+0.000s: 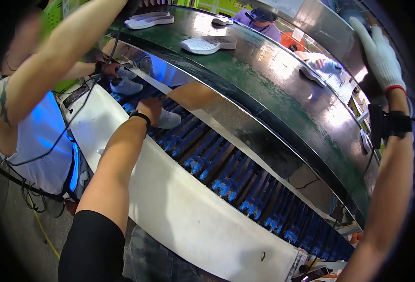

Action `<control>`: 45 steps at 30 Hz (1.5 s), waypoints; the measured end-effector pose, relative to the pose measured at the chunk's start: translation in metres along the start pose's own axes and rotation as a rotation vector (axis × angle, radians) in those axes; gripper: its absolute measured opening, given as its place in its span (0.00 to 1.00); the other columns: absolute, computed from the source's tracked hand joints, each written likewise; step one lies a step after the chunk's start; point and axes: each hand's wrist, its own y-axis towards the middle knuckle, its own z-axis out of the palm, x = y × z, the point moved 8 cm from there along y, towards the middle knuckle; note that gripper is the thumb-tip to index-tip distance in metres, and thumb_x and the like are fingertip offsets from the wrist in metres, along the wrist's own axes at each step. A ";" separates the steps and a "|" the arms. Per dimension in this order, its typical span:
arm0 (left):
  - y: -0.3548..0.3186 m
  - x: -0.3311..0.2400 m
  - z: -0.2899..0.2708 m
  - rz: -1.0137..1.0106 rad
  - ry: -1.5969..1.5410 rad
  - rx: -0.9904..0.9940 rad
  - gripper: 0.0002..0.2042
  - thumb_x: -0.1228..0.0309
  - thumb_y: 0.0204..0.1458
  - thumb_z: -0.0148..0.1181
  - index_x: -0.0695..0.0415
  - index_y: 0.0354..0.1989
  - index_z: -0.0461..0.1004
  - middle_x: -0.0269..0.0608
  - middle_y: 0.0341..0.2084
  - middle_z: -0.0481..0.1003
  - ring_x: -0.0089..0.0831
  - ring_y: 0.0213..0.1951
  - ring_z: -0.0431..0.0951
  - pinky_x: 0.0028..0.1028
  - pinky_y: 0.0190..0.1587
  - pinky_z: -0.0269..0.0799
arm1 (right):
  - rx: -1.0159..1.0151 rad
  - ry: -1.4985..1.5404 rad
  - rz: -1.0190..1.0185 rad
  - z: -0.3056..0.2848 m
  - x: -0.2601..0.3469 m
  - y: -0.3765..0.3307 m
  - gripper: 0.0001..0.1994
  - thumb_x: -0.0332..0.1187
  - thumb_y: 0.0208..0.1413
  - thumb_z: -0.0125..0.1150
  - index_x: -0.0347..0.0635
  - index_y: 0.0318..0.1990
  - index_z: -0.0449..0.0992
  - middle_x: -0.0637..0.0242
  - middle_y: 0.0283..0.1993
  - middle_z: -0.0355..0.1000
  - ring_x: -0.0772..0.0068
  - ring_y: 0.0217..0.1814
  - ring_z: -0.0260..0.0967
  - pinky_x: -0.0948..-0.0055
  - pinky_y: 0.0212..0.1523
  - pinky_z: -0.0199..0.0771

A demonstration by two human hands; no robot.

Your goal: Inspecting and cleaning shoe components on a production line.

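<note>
Factory line, blue-lit slatted conveyor under a dark green glossy belt | left hand down on a white shoe lying on the slats, fingers closed over it | right hand in a white knit glove, raised at the upper belt's edge, fingers spread, holding nothing | co-worker's hand on another white shoe just beyond.

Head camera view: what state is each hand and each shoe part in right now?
left hand: bare, resting on a white shoe on the blue slatted conveyor.
right hand: white-gloved, raised at the upper shelf, holding nothing visible.
white sole: lying loose on the green belt.
co-worker's hand: on another white shoe.
</note>
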 end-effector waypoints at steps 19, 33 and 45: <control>-0.298 -0.158 -0.116 0.660 -0.637 -0.072 0.29 0.51 0.59 0.67 0.61 0.61 0.76 0.55 0.47 0.83 0.54 0.54 0.82 0.45 0.57 0.78 | 0.335 1.225 -0.106 -0.158 0.316 0.019 0.48 0.72 0.60 0.58 0.37 0.73 0.70 0.43 0.81 0.59 0.40 0.81 0.60 0.45 0.78 0.61; -0.406 -0.242 -0.193 0.947 -1.316 -0.569 0.31 0.72 0.60 0.67 0.50 0.73 0.66 0.51 0.56 0.78 0.53 0.53 0.81 0.46 0.53 0.81 | -0.321 1.451 0.363 -0.182 0.205 -0.119 0.08 0.27 0.54 0.72 0.42 0.39 0.79 0.55 0.39 0.80 0.48 0.41 0.79 0.56 0.45 0.80; -0.446 -0.228 -0.164 0.390 -1.396 -0.380 0.11 0.71 0.63 0.70 0.63 0.48 0.78 0.58 0.52 0.84 0.39 0.36 0.87 0.30 0.34 0.80 | 0.279 2.609 0.982 -0.252 0.257 -0.442 0.27 0.58 0.64 0.72 0.39 0.46 0.76 0.40 0.59 0.80 0.69 0.48 0.80 0.68 0.52 0.81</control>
